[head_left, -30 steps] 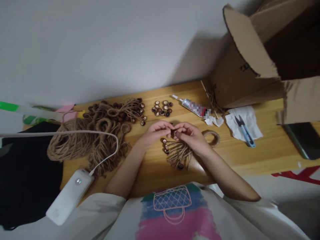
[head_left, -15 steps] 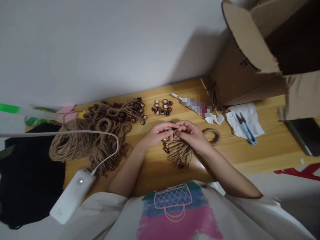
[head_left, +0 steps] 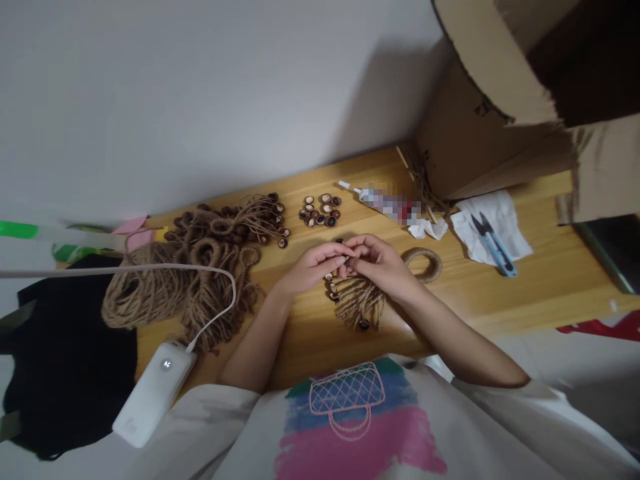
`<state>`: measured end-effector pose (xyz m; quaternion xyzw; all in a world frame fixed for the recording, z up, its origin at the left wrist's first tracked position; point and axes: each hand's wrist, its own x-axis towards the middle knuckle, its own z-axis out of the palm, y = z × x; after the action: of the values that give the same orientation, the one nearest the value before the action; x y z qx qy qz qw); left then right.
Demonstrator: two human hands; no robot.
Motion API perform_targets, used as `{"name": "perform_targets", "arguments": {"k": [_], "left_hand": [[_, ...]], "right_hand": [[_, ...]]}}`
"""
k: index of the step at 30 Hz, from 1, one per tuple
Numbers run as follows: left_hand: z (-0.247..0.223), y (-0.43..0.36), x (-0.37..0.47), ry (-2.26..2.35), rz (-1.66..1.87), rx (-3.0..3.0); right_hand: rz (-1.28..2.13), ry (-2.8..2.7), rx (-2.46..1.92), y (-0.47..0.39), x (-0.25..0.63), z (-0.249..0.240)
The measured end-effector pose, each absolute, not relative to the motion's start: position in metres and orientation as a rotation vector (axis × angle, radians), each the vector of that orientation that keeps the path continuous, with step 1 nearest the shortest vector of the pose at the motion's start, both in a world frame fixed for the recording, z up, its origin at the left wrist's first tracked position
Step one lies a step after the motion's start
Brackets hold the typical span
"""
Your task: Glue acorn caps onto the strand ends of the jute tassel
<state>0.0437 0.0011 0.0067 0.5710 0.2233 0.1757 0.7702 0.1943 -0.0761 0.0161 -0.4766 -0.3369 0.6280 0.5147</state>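
My left hand (head_left: 316,268) and my right hand (head_left: 387,270) meet at the fingertips over the wooden table. Both are closed in a pinch around something small and dark, mostly hidden by the fingers. Beneath my right hand spreads a fringe of brown twine cords (head_left: 359,303). Several halved nutshells (head_left: 330,287) lie along the fringe's left side, and another dark shell (head_left: 363,324) sits at its lower end. A twine-wrapped ring (head_left: 436,268) rests just right of my right hand. Farther back, a loose group of nutshell halves (head_left: 327,199) lies on the table.
Left are a twine bundle (head_left: 143,287), corded pieces with nutshells (head_left: 220,223) and a white power bank (head_left: 155,393) with its cable. Behind lies a glue tube (head_left: 385,202). Right are blue thread snips (head_left: 495,247) on tissue (head_left: 465,233), a cardboard box (head_left: 480,147) and a dark phone-like slab (head_left: 610,250).
The view has shifted slightly. My hands stay together at the same spot above the fringe, with small finger movements; the small thing between them shows less now.
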Motion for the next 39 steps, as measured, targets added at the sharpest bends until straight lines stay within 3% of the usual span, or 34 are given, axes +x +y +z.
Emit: {"name": "perform_targets", "arguments": {"k": [39], "left_hand": [[0.0065,-0.0027,0.0465,0.521,0.413,1.241]], "right_hand": [[1.478,-0.828,-1.137,-0.0769,0.1944,0.0156]]}}
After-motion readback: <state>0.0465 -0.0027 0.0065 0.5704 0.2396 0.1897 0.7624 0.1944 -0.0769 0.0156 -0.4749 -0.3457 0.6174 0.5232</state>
